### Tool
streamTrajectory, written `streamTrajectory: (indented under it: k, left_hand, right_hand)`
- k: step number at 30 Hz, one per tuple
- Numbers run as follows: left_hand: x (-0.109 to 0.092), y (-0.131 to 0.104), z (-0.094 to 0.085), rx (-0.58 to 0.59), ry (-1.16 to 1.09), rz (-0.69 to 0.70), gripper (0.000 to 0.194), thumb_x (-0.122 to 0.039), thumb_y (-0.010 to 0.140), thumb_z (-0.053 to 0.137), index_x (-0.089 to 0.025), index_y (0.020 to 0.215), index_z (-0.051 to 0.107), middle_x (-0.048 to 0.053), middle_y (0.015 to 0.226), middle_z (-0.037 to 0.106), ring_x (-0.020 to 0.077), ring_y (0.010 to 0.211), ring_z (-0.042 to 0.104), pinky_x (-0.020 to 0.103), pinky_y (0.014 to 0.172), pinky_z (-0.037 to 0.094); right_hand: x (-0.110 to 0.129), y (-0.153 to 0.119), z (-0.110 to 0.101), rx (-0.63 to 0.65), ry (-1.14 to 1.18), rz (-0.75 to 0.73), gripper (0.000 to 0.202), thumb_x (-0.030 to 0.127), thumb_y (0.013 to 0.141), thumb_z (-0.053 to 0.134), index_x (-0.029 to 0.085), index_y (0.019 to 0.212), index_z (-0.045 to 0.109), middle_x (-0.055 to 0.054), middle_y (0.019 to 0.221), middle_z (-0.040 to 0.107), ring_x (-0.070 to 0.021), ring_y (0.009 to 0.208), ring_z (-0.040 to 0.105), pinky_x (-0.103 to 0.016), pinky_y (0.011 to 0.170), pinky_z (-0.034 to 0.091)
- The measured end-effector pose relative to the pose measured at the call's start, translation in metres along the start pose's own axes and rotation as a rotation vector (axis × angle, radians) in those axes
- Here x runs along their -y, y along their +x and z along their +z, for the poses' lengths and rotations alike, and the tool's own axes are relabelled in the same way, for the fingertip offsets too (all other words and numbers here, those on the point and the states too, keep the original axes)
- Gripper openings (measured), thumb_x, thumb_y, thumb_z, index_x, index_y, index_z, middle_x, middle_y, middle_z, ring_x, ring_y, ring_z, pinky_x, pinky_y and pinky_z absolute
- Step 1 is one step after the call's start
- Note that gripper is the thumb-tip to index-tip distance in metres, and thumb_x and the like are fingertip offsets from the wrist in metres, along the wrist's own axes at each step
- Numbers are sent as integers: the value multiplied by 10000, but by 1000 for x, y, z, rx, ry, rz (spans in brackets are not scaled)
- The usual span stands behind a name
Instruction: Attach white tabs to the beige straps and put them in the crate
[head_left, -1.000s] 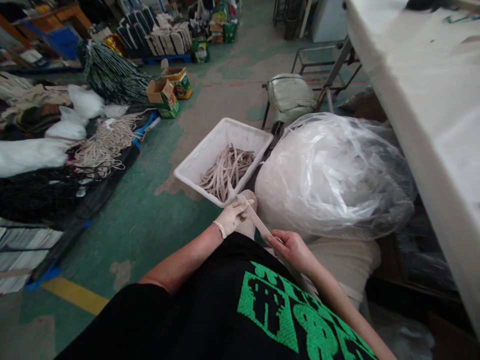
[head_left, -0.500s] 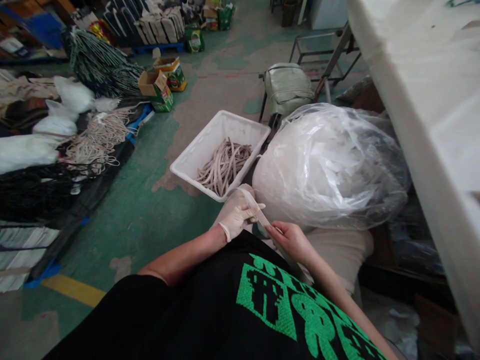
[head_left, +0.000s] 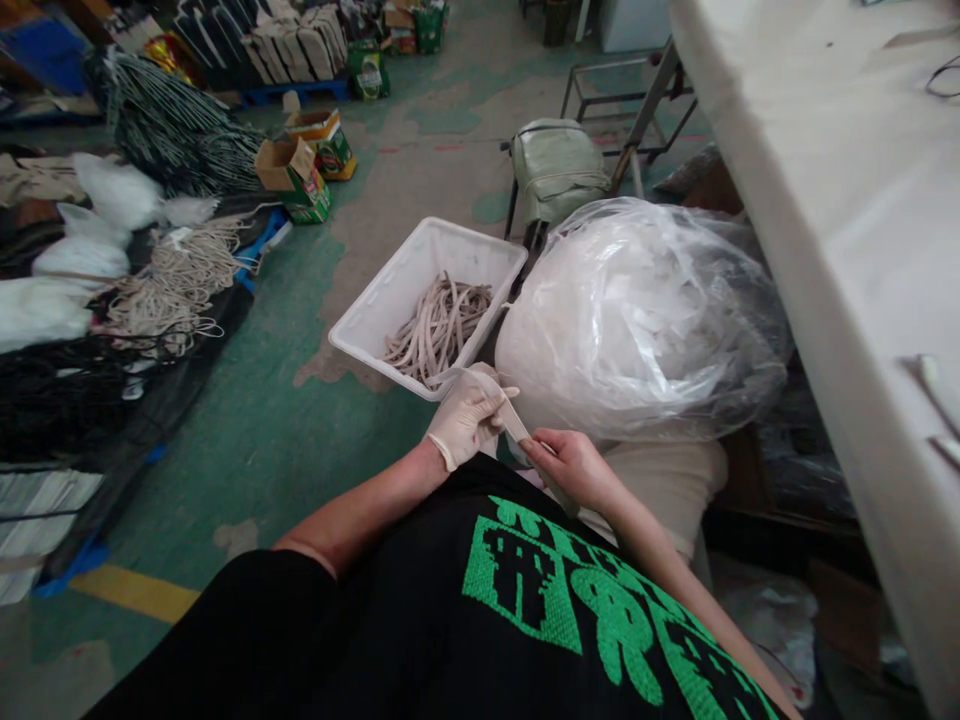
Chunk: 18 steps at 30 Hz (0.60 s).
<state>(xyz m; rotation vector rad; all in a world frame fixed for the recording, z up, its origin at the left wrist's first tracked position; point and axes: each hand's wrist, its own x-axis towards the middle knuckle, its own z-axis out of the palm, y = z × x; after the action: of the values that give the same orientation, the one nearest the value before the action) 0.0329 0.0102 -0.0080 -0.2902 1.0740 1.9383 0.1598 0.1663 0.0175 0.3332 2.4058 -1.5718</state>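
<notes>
Patchy green floor [head_left: 247,400] is being worked over; pale strip [head_left: 514,421] is being pinched by gloved left hand [head_left: 466,412] and bare right hand [head_left: 571,466], seemingly for straightness between them; white bin [head_left: 401,268] is being placed just beyond, probably for easy reach.

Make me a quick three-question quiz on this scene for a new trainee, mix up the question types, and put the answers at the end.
1. True or false: the white tub on the floor is full of black cords.
2. Multiple choice: what runs between the left hand and the right hand? A) a red rope; B) a pale flat strap; C) a metal rod.
3. Fill in the blank: the pale glove is on the ____ hand.

Key: 1. False, it holds a heap of pale strips. 2. B. 3. Left.
</notes>
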Motion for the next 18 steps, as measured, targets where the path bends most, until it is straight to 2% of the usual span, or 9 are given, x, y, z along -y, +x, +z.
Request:
streamTrajectory:
  k: [2, 4, 7, 10, 14, 16, 18]
  left_hand:
    - [-6, -2, 2, -43, -19, 98, 332, -219, 629, 913, -150, 924, 778, 7, 756, 697, 39, 556, 483, 163, 520, 412]
    - [-6, -5, 2, -58, -33, 108, 289, -175, 658, 890, -141, 920, 774, 6, 738, 690, 37, 552, 473, 161, 523, 414]
    - [10, -14, 4, -35, -59, -125, 236, -188, 719, 859, -121, 927, 772, -13, 620, 601, 39, 515, 457, 176, 532, 439]
    - [33, -22, 9, -4, -83, -332, 203, -184, 741, 844, -122, 923, 778, -21, 580, 549, 51, 511, 466, 198, 556, 458]
    - [45, -25, 15, 83, -85, -342, 251, -178, 700, 873, -109, 925, 785, -12, 592, 569, 67, 544, 478, 236, 650, 487]
    - [40, -26, 15, 118, -86, -323, 260, -191, 702, 876, -101, 927, 783, -19, 580, 548, 65, 548, 476, 234, 675, 503]
    - [29, -28, 13, 145, -98, -293, 242, -198, 735, 854, -92, 938, 777, -24, 580, 529, 62, 552, 479, 219, 673, 516]
  right_hand:
    - [2, -8, -6, 6, 7, 10, 452, 545, 900, 498, 208, 602, 546, 8, 538, 519, -134, 516, 432, -252, 485, 313]
    - [4, -20, -15, 31, 40, 30, 451, 543, 896, 517, 197, 615, 584, 9, 547, 524, -129, 516, 422, -252, 487, 314]
    - [4, -34, -22, 68, 80, 57, 441, 538, 884, 540, 187, 627, 609, 21, 534, 487, -118, 507, 381, -251, 482, 293]
    - [5, -33, -19, 81, 64, 70, 444, 540, 873, 535, 185, 616, 604, 28, 524, 444, -114, 509, 355, -252, 484, 278]
    - [6, -18, -6, 57, 148, 48, 473, 583, 876, 524, 185, 641, 622, -4, 568, 541, -138, 539, 445, -257, 509, 356]
    - [2, -12, -3, 34, 239, 43, 489, 599, 906, 491, 181, 718, 663, -29, 614, 606, -153, 555, 506, -259, 511, 393]
    - [-5, -11, -3, -74, 285, 32, 472, 581, 932, 474, 182, 821, 700, -35, 643, 632, -156, 555, 542, -255, 500, 414]
